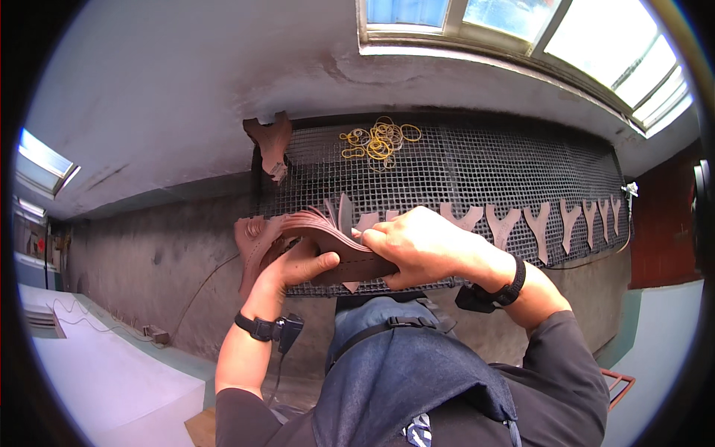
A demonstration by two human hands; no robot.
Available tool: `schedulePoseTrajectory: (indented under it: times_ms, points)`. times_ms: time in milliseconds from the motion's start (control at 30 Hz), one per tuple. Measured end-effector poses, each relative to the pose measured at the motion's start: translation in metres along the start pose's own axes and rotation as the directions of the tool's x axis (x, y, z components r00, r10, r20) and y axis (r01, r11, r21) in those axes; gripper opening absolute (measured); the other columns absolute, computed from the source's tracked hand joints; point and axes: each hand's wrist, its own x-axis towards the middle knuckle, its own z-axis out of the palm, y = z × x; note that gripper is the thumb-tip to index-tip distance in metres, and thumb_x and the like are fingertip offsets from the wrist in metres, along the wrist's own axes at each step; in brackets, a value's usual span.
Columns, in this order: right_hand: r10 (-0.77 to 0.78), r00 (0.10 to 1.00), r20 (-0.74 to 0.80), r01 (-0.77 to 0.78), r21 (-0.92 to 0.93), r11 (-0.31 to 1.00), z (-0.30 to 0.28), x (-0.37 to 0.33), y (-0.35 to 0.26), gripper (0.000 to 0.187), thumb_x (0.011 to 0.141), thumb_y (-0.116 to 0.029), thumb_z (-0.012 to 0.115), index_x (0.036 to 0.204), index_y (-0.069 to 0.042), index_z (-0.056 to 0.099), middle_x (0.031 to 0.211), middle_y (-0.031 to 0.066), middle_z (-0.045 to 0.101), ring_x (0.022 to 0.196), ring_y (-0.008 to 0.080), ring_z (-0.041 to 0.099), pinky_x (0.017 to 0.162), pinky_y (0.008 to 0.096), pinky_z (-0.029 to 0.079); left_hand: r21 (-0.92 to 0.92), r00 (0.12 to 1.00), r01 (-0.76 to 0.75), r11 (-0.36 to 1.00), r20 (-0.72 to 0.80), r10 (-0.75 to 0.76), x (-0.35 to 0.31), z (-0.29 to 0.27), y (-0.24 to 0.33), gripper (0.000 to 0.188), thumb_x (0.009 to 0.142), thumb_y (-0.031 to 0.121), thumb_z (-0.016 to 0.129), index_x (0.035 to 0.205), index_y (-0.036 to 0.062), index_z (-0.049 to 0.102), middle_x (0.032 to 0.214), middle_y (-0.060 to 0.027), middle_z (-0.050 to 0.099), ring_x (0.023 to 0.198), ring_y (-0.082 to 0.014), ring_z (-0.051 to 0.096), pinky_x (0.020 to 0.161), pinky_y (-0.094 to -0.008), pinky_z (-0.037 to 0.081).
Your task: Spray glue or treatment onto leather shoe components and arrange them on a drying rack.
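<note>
A thick stack of brown leather-like pieces [346, 260] with dotted lines is bent between my two hands, its layers fanned along the upper side. My left hand [300, 267] holds the stack from the near left; its thumb lies on the face and its other fingers are mostly hidden. Closed around the right end is my right hand [421, 242], with the fingertips partly out of sight. Left of the stack hangs more of the same brown material [249, 249], apparently its other end. Several flat Y-shaped brown pieces [538, 229] lie in a row to the right on the black mesh surface [484, 164].
Tangled yellow rubber bands [381, 141] lie toward the back of the mesh. Another brown Y-shaped bundle [272, 143] rests at the far left corner. Behind the mesh stands a grey wall [298, 67] with windows [514, 30]. A cable [201, 294] runs across the floor at left.
</note>
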Motion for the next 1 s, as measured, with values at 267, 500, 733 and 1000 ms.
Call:
schedulePoseTrajectory:
  times_ms: [267,500,733,1000]
  points:
    - [-0.018,0.971,-0.240,0.022,0.012,1.000,-0.022,0.001,0.013,0.064,0.071,-0.040,0.084,0.119,-0.003,0.063,0.097,0.0120,0.067,0.082,0.0310,0.072,0.066,0.0416,0.059,-0.755,0.984,-0.091,0.650,-0.169,-0.058,0.015,0.058,0.018,0.085,0.098,0.073,0.050,0.141,-0.0005,0.050,0.132,-0.0181,0.063,0.115,-0.0283,0.068,0.100,-0.0393,0.058]
    - [-0.247,0.616,-0.748,0.360,-0.011,0.933,0.027,0.030,0.046,0.080,0.074,-0.063,0.075,0.124,-0.002,0.065,0.110,0.0172,0.067,0.092,0.0348,0.070,0.075,0.0426,0.060,-0.959,0.983,0.135,0.250,0.161,0.089,0.029,0.044,0.034,0.081,0.105,0.068,0.036,0.149,0.0002,0.041,0.137,-0.0254,0.058,0.123,-0.0359,0.065,0.105,-0.0492,0.057]
    - [-0.147,0.765,-0.627,0.328,0.184,0.926,0.032,0.059,0.072,0.068,0.080,-0.063,0.074,0.119,-0.007,0.067,0.101,0.0124,0.066,0.091,0.0330,0.069,0.078,0.0428,0.058,-0.832,0.992,-0.100,0.545,-0.125,-0.010,0.023,0.069,-0.008,0.070,0.110,0.055,0.033,0.157,0.0039,0.033,0.153,-0.0238,0.047,0.135,-0.0362,0.055,0.112,-0.0486,0.052]
    - [0.033,0.871,-0.490,0.048,0.153,0.987,0.039,0.036,0.068,0.045,0.098,-0.049,0.060,0.106,-0.006,0.073,0.096,0.0111,0.071,0.086,0.0326,0.070,0.074,0.0404,0.057,-0.840,0.961,-0.132,0.527,-0.240,-0.141,0.025,0.021,0.024,0.081,0.102,0.070,0.044,0.139,-0.0009,0.055,0.132,-0.0204,0.066,0.114,-0.0291,0.069,0.101,-0.0415,0.058]
